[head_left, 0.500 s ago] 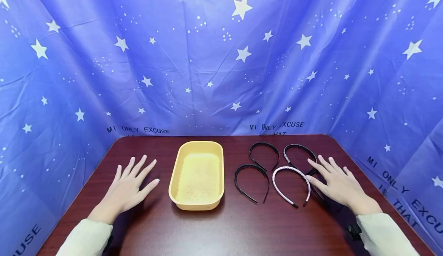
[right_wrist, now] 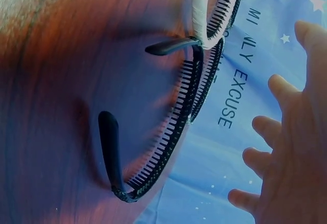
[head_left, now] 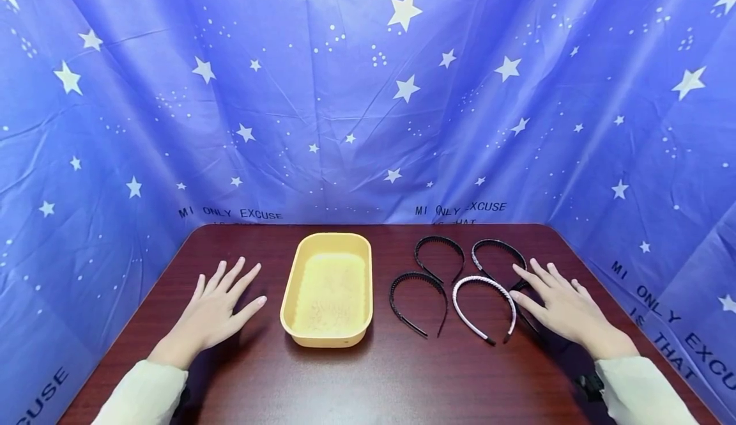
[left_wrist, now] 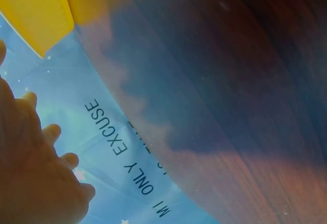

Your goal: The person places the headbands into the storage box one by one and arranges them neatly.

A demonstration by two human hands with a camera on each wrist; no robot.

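Observation:
My left hand (head_left: pixel 214 313) is held over the left side of the table, palm down with fingers spread, holding nothing. To its right stands a yellow rectangular tray (head_left: pixel 328 342). On the right side my right hand (head_left: pixel 566 313) also spreads its fingers, with nothing in its grasp. Its thumb and index finger overlap the nearest headbands in the head view. These are a white braided headband (head_left: pixel 480 278) and a black one with a silvery side (head_left: pixel 499 242). Under the hand lies a black toothed headband (right_wrist: pixel 180 129), partly hidden in the head view.
Two more black headbands lie between the tray and the white one, one at the back (head_left: pixel 439 239) and one nearer the front (head_left: pixel 418 275). A blue star-patterned curtain (head_left: pixel 276 112) surrounds the dark red table (head_left: pixel 322 386) at the back and sides.

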